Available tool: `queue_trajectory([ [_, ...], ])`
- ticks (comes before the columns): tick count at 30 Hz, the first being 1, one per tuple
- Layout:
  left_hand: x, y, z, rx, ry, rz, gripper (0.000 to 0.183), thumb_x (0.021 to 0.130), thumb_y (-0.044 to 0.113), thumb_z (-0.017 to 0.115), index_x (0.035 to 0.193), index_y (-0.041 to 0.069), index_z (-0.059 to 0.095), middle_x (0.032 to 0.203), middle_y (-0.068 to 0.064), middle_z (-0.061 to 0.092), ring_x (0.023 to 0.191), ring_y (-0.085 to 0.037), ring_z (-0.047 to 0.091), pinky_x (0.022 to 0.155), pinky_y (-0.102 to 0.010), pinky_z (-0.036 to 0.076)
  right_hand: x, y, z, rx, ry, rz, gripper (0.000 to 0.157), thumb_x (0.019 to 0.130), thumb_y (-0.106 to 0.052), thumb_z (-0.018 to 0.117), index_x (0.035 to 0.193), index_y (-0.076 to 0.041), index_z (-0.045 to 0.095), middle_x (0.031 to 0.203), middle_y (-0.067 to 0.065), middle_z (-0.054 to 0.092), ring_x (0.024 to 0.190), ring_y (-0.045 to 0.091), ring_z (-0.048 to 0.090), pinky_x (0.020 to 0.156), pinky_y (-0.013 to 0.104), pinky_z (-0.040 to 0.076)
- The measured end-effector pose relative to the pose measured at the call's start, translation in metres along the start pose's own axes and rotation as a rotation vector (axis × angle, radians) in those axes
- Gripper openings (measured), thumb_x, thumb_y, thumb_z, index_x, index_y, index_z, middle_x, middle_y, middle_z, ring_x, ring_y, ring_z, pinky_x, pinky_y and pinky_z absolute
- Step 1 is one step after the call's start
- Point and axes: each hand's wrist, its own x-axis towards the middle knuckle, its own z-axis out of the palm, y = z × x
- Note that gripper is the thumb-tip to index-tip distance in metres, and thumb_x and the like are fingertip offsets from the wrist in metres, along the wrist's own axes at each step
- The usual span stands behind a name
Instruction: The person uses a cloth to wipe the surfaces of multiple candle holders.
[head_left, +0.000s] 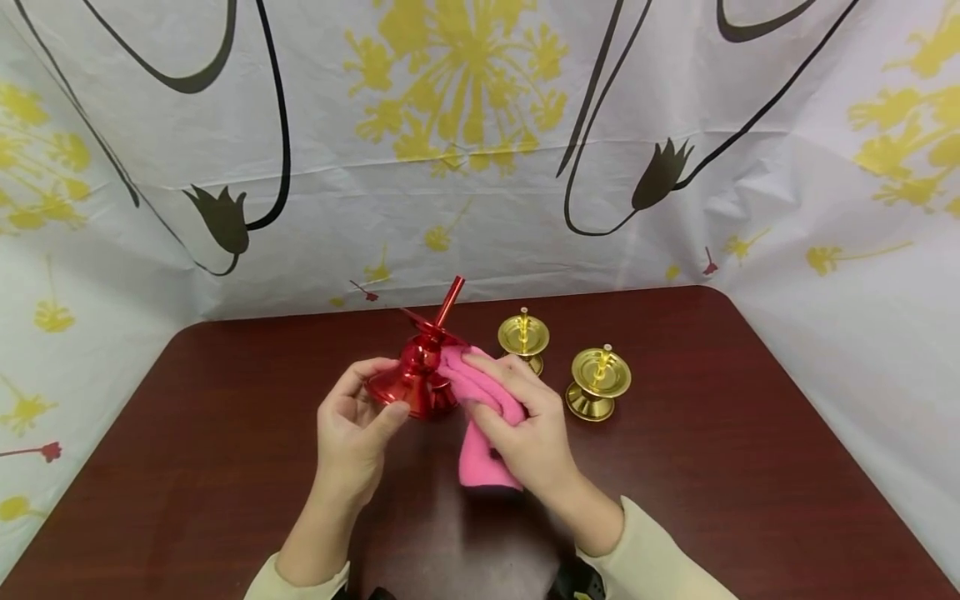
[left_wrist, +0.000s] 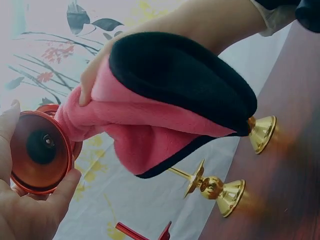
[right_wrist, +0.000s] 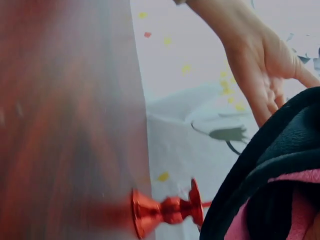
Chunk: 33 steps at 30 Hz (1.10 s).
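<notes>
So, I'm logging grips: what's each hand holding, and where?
Left hand: glossy red metallic candlestick, by its flared base. Right hand: pink, dark-edged fabric cloth, by its bunched upper part.

A dark red-brown tabletop (head_left: 720,467) carries a gold candle holder (head_left: 523,335) near its far edge and a second gold candle holder (head_left: 592,406) closer to its right side. A shiny red candle stand (right_wrist: 172,210) also stands on the tabletop. Behind the tabletop and along both its sides hangs a pale sheet (head_left: 480,225) printed with yellow blossoms (head_left: 468,92) and dark grey buds (head_left: 222,220).
</notes>
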Motion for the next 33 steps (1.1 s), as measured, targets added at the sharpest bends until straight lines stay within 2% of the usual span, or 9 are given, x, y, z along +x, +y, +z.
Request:
queue_trajectory([
  [3,-0.001,-0.001,0.001,0.054,0.005,-0.008,0.034,0.085,0.004,0.076,0.116,0.006,0.062,0.111,-0.005,0.065,0.099,-0.015,0.064,0.083,-0.024,0.059,-0.003,-0.003,0.004,0.025,0.005,-0.013,0.041,0.082,0.005,0.072,0.120,-0.006,0.071,0.109,0.012,0.068,0.096,0.012,0.061,0.068,0.020,0.052],
  [7,-0.003,-0.003,0.003,0.131,-0.021,-0.027,0.038,0.083,-0.002,0.075,0.118,0.003,0.061,0.114,-0.006,0.065,0.103,-0.017,0.065,0.085,-0.026,0.058,-0.004,-0.008,0.005,0.024,-0.006,-0.078,0.044,0.079,0.007,0.073,0.122,-0.007,0.071,0.103,0.013,0.066,0.092,0.013,0.059,0.065,0.021,0.052],
  [10,-0.004,-0.005,0.004,0.151,-0.031,-0.031,0.040,0.083,-0.002,0.075,0.119,-0.003,0.058,0.115,-0.006,0.065,0.105,-0.018,0.065,0.086,-0.027,0.058,-0.003,-0.010,0.005,0.014,-0.011,-0.104,0.046,0.079,0.007,0.074,0.122,-0.008,0.071,0.101,0.013,0.065,0.092,0.014,0.059,0.064,0.022,0.052],
  [13,-0.004,-0.006,0.003,0.148,-0.010,-0.027,0.040,0.083,-0.001,0.075,0.119,-0.005,0.058,0.114,-0.006,0.065,0.103,-0.018,0.064,0.085,-0.027,0.058,-0.003,-0.009,0.005,0.015,-0.013,-0.100,0.045,0.079,0.006,0.074,0.122,-0.008,0.071,0.101,0.013,0.065,0.093,0.014,0.059,0.066,0.022,0.052],
  [18,-0.003,-0.004,0.001,0.100,0.031,-0.026,0.034,0.084,-0.001,0.074,0.116,0.004,0.062,0.111,-0.005,0.066,0.099,-0.016,0.065,0.082,-0.026,0.059,-0.002,-0.004,0.007,0.035,-0.019,-0.075,0.045,0.079,0.006,0.074,0.121,-0.008,0.071,0.102,0.013,0.065,0.094,0.014,0.059,0.066,0.022,0.053],
  [22,-0.002,-0.002,0.001,0.048,0.038,-0.030,0.031,0.087,0.001,0.073,0.116,0.005,0.062,0.109,-0.005,0.066,0.097,-0.016,0.066,0.079,-0.029,0.060,-0.001,-0.001,0.008,0.034,0.000,-0.079,0.044,0.079,0.006,0.073,0.121,-0.007,0.071,0.103,0.014,0.066,0.095,0.014,0.060,0.068,0.021,0.052],
  [25,-0.001,0.000,0.001,0.047,0.044,-0.036,0.030,0.088,0.002,0.072,0.116,0.006,0.062,0.109,-0.005,0.066,0.097,-0.016,0.066,0.079,-0.030,0.060,-0.001,0.000,0.007,0.032,0.013,-0.075,0.043,0.079,0.007,0.073,0.120,-0.006,0.072,0.106,0.015,0.067,0.096,0.014,0.061,0.070,0.020,0.052],
  [33,-0.001,0.001,0.000,0.012,0.047,-0.041,0.028,0.089,0.012,0.074,0.114,0.009,0.064,0.107,-0.006,0.068,0.092,-0.014,0.068,0.079,-0.031,0.060,-0.002,0.006,0.005,0.025,0.025,0.012,0.040,0.081,0.006,0.071,0.119,-0.006,0.072,0.111,0.013,0.068,0.092,0.011,0.059,0.065,0.018,0.050],
])
